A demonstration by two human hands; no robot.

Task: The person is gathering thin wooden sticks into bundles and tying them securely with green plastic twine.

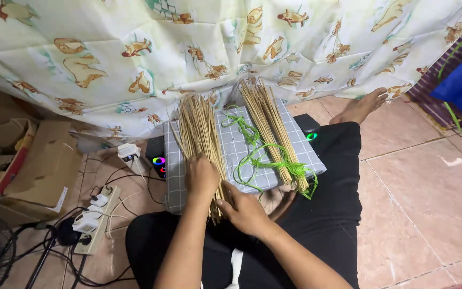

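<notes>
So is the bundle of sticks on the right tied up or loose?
Tied. Green string wraps the right bundle near its lower end, holding the sticks together.
</notes>
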